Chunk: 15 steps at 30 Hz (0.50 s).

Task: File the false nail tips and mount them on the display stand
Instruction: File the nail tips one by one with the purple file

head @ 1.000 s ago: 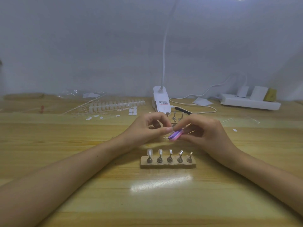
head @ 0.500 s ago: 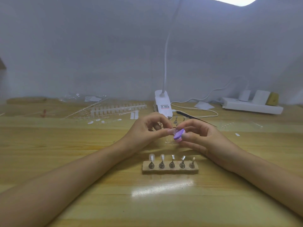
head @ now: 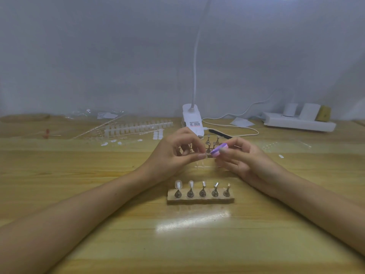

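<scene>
My left hand (head: pixel 175 153) pinches a small clear false nail tip (head: pixel 205 155) between thumb and fingertips, above the table. My right hand (head: pixel 243 161) holds a small purple nail file block (head: pixel 218 150), whose edge touches the tip. In front of both hands stands a wooden display stand (head: pixel 200 198) with a row of metal holders. The two leftmost holders carry clear nail tips (head: pixel 178 184); the other three show bare tops. A second stand (head: pixel 212 143) is partly hidden behind my hands.
A white clip lamp (head: pixel 192 120) with a cable stands behind my hands. Strips of nail tips (head: pixel 138 126) and loose white stickers (head: pixel 158 134) lie at the back left. A white power strip (head: pixel 299 122) sits at the back right. A black file (head: pixel 220 133) lies near the lamp.
Both hands stayed together above the stand. The purple block in my right hand tilted and shifted slightly against the nail tip. The camera angle moved a little.
</scene>
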Tool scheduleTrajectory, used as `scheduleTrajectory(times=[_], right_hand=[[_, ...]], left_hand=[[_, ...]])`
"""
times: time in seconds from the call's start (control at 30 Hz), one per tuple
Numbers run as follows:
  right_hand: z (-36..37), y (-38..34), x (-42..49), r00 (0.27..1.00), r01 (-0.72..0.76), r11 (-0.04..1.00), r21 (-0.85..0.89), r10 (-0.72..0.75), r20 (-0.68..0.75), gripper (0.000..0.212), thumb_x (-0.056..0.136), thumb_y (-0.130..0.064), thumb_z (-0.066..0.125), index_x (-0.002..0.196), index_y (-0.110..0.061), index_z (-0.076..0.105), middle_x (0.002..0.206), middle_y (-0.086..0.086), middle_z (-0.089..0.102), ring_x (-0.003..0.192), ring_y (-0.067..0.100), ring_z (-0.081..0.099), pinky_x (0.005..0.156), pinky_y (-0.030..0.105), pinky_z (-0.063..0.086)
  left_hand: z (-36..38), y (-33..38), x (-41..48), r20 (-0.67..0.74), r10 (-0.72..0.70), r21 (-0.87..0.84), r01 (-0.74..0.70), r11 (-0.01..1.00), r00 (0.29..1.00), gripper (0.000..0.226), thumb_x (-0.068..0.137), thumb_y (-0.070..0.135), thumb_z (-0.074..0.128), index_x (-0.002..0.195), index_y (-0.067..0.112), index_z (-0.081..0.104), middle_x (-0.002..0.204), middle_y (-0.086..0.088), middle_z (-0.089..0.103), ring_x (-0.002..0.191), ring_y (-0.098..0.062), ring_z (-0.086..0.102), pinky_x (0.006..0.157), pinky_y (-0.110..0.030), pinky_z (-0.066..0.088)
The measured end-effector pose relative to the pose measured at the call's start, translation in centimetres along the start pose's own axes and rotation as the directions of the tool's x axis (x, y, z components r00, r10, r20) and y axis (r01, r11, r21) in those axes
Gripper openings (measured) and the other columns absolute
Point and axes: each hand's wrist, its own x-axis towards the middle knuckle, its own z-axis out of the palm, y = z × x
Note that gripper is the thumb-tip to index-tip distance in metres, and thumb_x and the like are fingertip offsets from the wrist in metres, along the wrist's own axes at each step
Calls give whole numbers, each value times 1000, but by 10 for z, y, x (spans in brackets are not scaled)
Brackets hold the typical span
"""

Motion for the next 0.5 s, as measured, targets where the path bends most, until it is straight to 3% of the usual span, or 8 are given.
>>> scheduleTrajectory(times=[0.1, 0.23, 0.33, 0.5], right_hand=[[4, 3, -2, 995, 23, 988, -153, -7, 104, 30, 74, -7, 76, 96, -2, 56, 96, 20, 72, 88, 30, 74, 75, 31, 59], [1, 3, -2, 998, 55, 998, -36, -55, -16, 31, 72, -7, 75, 97, -2, 56, 95, 17, 71, 88, 24, 73, 75, 26, 59], [3, 4, -3, 996, 56, 983, -176, -42, 82, 31, 73, -9, 77, 95, -2, 57, 99, 20, 72, 89, 31, 74, 77, 34, 60], [2, 4, -3, 997, 76, 993, -94, -78, -10, 28, 73, -5, 74, 93, -4, 54, 97, 18, 69, 86, 23, 73, 76, 27, 59]], left_hand=[[0, 1, 0, -14, 16, 40, -16, 999, 1000, 7, 83, 9, 75, 82, 13, 69, 90, 3, 57, 70, -2, 49, 60, -10, 39], [1, 1, 0, 15, 32, 66, -33, 997, 999, 8, 83, 9, 75, 82, 14, 69, 89, 2, 56, 72, -1, 50, 61, -8, 39], [1, 0, -1, -1, 38, 73, -37, 997, 999, 8, 84, 10, 75, 82, 15, 69, 88, 8, 56, 72, -1, 51, 62, -8, 38], [1, 0, -1, 3, 31, 74, -31, 997, 1000, 4, 84, 10, 75, 84, 10, 70, 88, 4, 56, 72, -1, 51, 60, -7, 39]])
